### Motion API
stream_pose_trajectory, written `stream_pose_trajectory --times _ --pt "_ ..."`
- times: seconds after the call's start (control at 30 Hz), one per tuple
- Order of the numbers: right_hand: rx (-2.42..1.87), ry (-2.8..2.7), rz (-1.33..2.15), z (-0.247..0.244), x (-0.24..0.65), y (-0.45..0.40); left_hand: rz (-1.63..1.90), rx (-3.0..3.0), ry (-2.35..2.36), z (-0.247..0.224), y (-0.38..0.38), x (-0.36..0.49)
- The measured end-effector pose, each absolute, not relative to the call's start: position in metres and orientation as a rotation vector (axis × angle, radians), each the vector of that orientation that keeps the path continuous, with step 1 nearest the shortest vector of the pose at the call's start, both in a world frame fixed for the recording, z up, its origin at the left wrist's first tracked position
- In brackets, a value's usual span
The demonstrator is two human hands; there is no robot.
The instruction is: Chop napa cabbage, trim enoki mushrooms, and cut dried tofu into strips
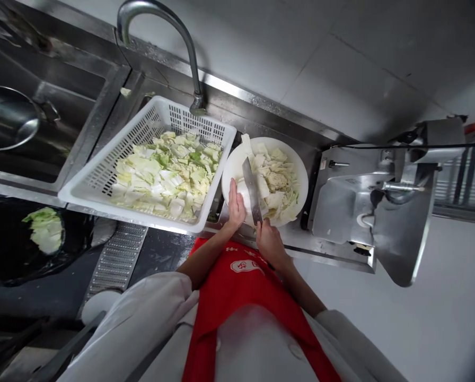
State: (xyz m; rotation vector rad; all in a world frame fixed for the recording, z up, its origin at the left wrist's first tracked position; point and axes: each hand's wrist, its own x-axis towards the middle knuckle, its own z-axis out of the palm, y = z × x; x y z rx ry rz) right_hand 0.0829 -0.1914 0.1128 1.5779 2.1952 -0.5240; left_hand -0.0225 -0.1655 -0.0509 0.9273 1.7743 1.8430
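Left hand: the left hand (236, 206) has its grip open, fingers straight and close together, flat on the white chunk (246, 195).
Right hand: the right hand (270, 243) has its grip closed around the handle of the knife (252, 187).
Knife: its blade points away from the red apron (243, 286), between the chunk and the cut cabbage (281, 181).
Board: the round white board (231, 165) holds the chunk and the cut cabbage, near the front edge of the steel tabletop (328, 253).
Basket: the white basket (92, 204), left of the board, holds many leaf bits (169, 178).
Slicer: the metal slicer (335, 209) stands right of the board.
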Motion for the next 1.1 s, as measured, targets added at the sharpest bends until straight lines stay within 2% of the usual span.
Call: stream_pose_trajectory --times 0.23,0.63,0.93,1.1 --pt "1.663 2.184 -0.51 0.069 0.064 -0.182 1.844 0.974 1.748 -0.055 -0.164 -0.03" --pt "1.514 2.299 -0.646 0.102 0.08 -0.177 1.887 1.122 1.774 -0.057 -0.16 -0.033" --pt "1.559 2.411 -0.678 0.033 0.067 -0.165 1.809 1.12 1.734 -0.056 -0.167 -0.041" --pt "1.572 2.481 -0.727 0.024 0.077 -0.162 1.778 0.906 1.743 -0.047 -0.178 -0.052"
